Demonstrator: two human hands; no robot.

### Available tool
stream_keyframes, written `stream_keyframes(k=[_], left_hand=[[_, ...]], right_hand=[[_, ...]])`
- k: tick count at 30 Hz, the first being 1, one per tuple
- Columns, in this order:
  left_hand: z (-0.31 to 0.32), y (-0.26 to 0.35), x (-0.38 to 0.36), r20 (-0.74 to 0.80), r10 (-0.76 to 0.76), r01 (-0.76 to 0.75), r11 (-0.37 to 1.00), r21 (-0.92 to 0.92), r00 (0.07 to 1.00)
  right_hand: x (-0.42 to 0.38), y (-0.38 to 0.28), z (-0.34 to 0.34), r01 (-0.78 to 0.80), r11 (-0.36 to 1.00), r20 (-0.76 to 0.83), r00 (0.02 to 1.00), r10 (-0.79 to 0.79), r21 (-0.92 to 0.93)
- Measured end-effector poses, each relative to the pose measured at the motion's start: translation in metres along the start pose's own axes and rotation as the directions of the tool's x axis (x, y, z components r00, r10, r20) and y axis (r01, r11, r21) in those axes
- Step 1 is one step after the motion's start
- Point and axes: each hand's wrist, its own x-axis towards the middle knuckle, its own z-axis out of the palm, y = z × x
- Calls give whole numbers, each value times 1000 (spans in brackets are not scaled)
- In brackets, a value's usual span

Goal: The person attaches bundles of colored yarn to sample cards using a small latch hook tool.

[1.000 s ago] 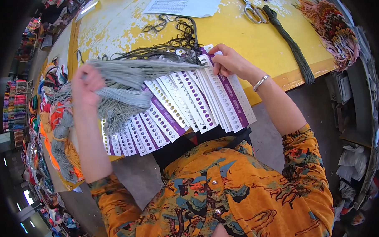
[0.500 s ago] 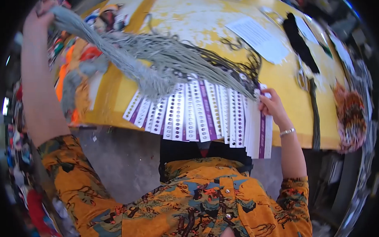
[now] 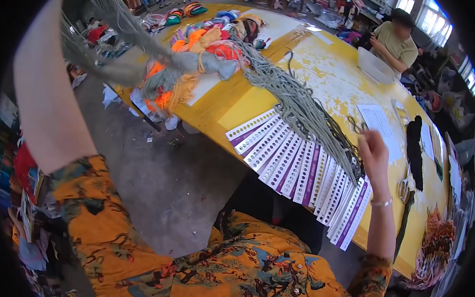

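My left forearm (image 3: pixel 50 97) reaches up past the top left edge, and its hand is out of view. Grey yarn (image 3: pixel 134 29) hangs blurred beside that arm from the top edge. My right hand (image 3: pixel 373 151) is over the table with its fingers curled together; whatever they may hold is too small to make out. Below and left of it, punched white and purple cards (image 3: pixel 295 165) fan out along the table's near edge. Long grey-green strands (image 3: pixel 298 96) lie across the cards' upper ends, with darker strands (image 3: pixel 355 157) close to my right hand.
Colourful yarn bundles (image 3: pixel 202 42) lie on the yellow table (image 3: pixel 220 91). To the right are a printed sheet (image 3: pixel 378 123), scissors (image 3: pixel 403 189), a black bundle (image 3: pixel 415 153) and reddish-brown yarn (image 3: pixel 434 246). Another person (image 3: pixel 398 41) is at the far side by a clear tub (image 3: pixel 375 66).
The view has swung left, showing more floor and the other person. My left hand has left the frame at the top. My right hand has come off the cards' upper ends.
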Motion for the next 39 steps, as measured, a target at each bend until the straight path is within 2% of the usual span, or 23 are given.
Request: stream_keyframes(k=[3,5,6,8,9,10,12,13,16,18,20,21,22,24,25,27,29,30,31,33,35,37,39], left_hand=[[-9,9,-50,-69,30,-29,999,21,997],[-38,-2,-107,-305,110,-7,947,321,946],[-73,-3,-150,123,-195,191,981,42,973],[-66,-33,-218,-464,-43,78,995,56,885],[-81,-34,-248,-496,-64,124,988,88,866],[-98,-34,-275,-530,-84,170,979,116,844],[-123,-25,-320,-650,-86,164,985,60,755],[-137,-17,-341,-709,-56,157,985,78,703],[-170,0,-397,-865,45,222,959,178,501],[-188,6,-440,-850,-241,621,774,123,469],[-209,20,-482,-868,-497,989,131,-73,2],[-210,21,-486,-857,-514,996,-85,-3,-46],[-215,16,-485,-848,-527,996,-87,-3,-49],[-201,8,-474,-633,-342,683,39,729,695],[-194,-1,-459,-513,-324,584,180,791,795],[-180,-15,-432,-412,-616,692,322,646,671],[-181,-24,-417,-423,-667,679,173,714,614],[-186,-28,-405,-452,-875,781,-156,605,176],[-189,-32,-396,-409,-859,701,-496,512,-309],[-179,-29,-392,-280,-937,783,-333,526,-211],[-175,-20,-388,-39,-992,952,101,289,117],[-178,-24,-396,-42,-721,713,672,201,692],[-183,-28,-387,-154,-379,408,873,267,912]], right_hand=[[35,-114,52,242,901,78,954,-288,359],[41,-176,95,281,725,135,879,-457,629],[43,-197,120,341,633,113,818,-564,695],[23,-234,170,31,546,323,778,-539,837],[11,-239,205,-229,470,489,667,-562,852],[-2,-239,234,-145,487,475,570,-670,861],[-48,-227,280,-159,422,416,655,-631,892],[-56,-217,275,-591,563,810,334,-481,578],[-88,-163,306,-216,801,792,427,-437,559],[-87,-142,298,46,880,727,544,-418,472],[-83,-137,287,183,897,719,543,-434,403],[-78,-138,280,329,884,705,535,-465,334],[-77,-144,272,435,861,749,471,-467,263],[-80,-150,265,558,797,791,369,-488,231],[-80,-155,261,580,771,789,331,-517,262],[-82,-157,261,574,760,748,351,-564,304],[-77,-163,256,548,766,675,425,-602,338],[-72,-163,253,551,766,675,429,-600,331],[-67,-161,250,482,807,680,467,-565,340],[-56,-156,243,298,900,764,481,-430,319],[-51,-137,248,-113,886,818,450,-357,449],[-49,-125,251,-192,902,881,365,-301,387],[-57,-123,253,-408,802,870,420,-260,437]])
